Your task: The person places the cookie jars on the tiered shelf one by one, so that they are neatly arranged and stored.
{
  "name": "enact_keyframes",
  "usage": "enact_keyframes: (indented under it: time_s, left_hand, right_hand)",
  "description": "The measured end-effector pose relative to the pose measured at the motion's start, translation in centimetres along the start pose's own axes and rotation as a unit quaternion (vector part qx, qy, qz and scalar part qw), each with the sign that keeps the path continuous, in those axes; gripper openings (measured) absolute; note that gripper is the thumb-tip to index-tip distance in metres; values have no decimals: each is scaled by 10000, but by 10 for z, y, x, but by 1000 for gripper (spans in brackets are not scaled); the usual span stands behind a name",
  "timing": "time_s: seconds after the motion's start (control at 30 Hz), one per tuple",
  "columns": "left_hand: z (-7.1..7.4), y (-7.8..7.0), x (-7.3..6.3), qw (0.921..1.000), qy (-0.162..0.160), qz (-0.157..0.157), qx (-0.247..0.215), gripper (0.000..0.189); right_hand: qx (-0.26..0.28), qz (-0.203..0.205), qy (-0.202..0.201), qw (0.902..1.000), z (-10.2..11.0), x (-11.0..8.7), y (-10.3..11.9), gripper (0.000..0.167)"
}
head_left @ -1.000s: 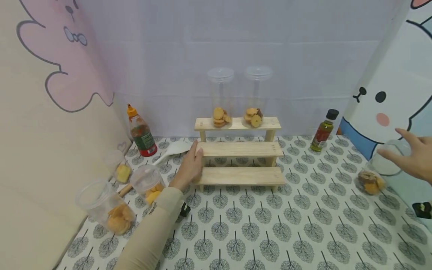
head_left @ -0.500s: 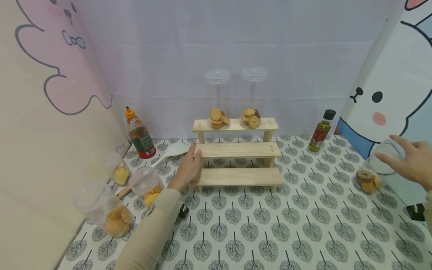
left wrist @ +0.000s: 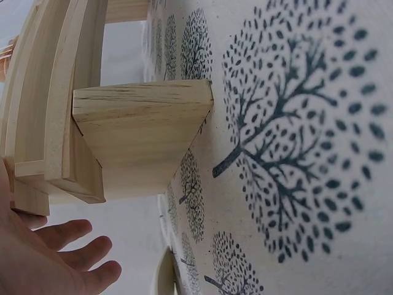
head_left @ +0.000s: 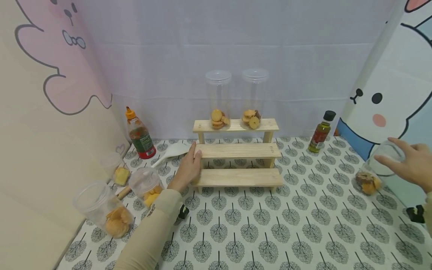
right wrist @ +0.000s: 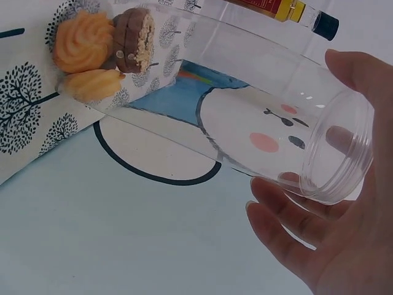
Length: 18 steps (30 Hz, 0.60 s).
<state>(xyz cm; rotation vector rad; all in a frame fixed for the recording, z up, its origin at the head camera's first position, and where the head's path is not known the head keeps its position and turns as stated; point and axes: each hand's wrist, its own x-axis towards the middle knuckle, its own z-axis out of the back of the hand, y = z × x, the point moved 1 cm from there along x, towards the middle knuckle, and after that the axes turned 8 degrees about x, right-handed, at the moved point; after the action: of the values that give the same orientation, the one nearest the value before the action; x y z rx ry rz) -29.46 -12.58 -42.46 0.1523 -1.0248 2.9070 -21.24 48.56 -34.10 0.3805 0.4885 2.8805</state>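
Observation:
My left hand (head_left: 190, 165) holds the left end of a three-step wooden shelf (head_left: 238, 177); its thumb lies at the middle board while several fingers hang loose beside it in the left wrist view. On the right, my right hand (right wrist: 334, 215) is spread around the lid of a tall clear jar (right wrist: 239, 117), with thumb and fingers wide on either side. Cookies (right wrist: 83, 40) lie at the bottom of that jar, which stands on the table. Two more clear jars, a left one (head_left: 218, 98) and a right one (head_left: 254, 98), stand on the top step with cookies inside.
On the left stand several lidded jars, including a large jar (head_left: 101, 202) and a short jar (head_left: 146, 185), with a wooden handle (head_left: 123, 192) between them. A red sauce bottle (head_left: 140, 137), a white spoon (head_left: 172, 150) and an oil bottle (head_left: 321, 133) stand or lie farther back.
The right hand has come in and down around the jar's lid at the right. My left hand stays at the shelf. The view has shifted slightly.

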Motion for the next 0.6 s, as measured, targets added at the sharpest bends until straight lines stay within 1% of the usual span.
enact_keyframes:
  time_s: [0.13, 0.27, 0.33, 0.47, 0.6]
  left_hand:
    - [-1, 0, 0, 10000, -11, 12, -2, 64]
    - [-1, -1, 0, 10000, 14, -38, -42, 64]
    - [-1, -2, 0, 9999, 12, -83, -71, 64]
    - [0, -1, 0, 9999, 13, -79, -126, 63]
    - [0, -1, -1, 9999, 12, -51, -107, 63]
  right_hand:
    - [-88, -69, 17, 9999, 0, 2, -1, 92]
    - [-183, -122, -80, 9997, 0, 3, -3, 101]
    - [-198, -100, -155, 9996, 1, 4, -3, 103]
    - [-127, -40, -168, 9998, 4, 7, 4, 100]
    - [-66, 10, -208, 9998, 10, 10, 16, 96]
